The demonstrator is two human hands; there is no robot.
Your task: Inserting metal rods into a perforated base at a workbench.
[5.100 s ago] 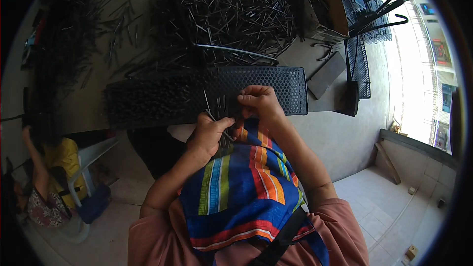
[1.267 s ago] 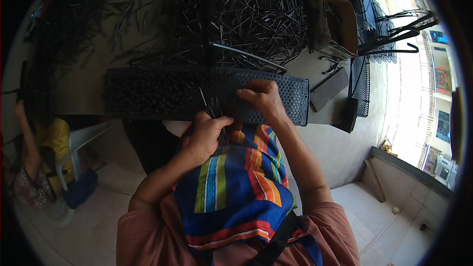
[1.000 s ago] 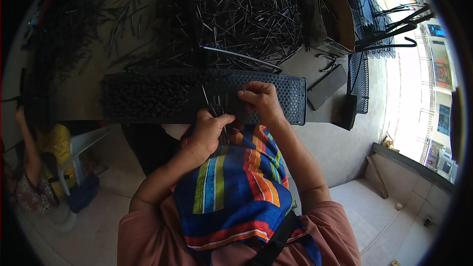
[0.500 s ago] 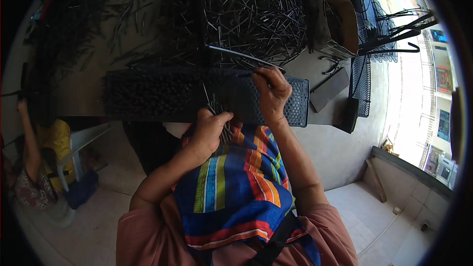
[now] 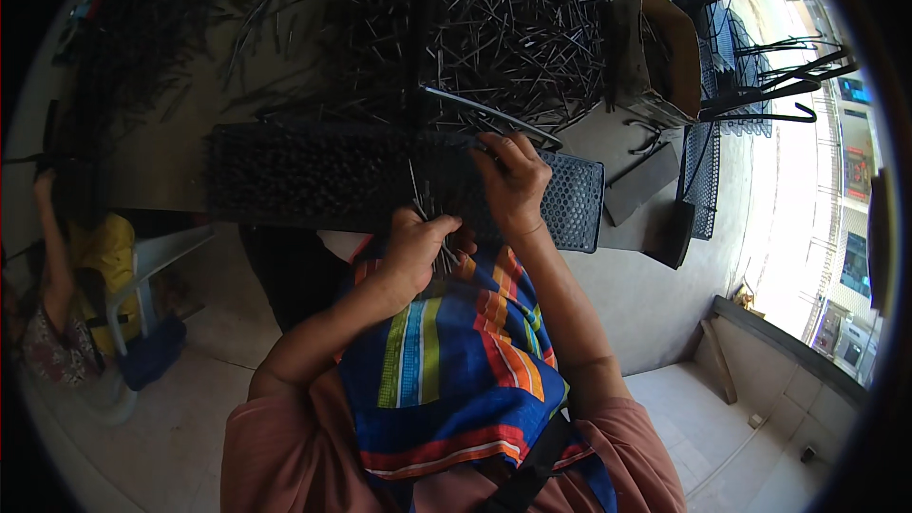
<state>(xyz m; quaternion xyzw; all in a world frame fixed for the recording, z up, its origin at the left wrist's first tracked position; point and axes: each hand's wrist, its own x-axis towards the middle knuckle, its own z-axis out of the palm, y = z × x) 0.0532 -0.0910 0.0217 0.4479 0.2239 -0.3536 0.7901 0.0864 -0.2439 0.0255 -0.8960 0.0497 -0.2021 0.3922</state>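
Head view: gripping a bunch of thin dark sticks [image 5: 446, 256] in the left hand [image 5: 411, 249], at the near edge of a black tray [image 5: 577, 204] with holes; holding the right hand [image 5: 518, 180] over the tray, fingertips close together, cannot tell whether on a stick.

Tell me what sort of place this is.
Probably a workshop, judging by the heap of thin dark strips, the long perforated black panel and the black mesh pieces at right.
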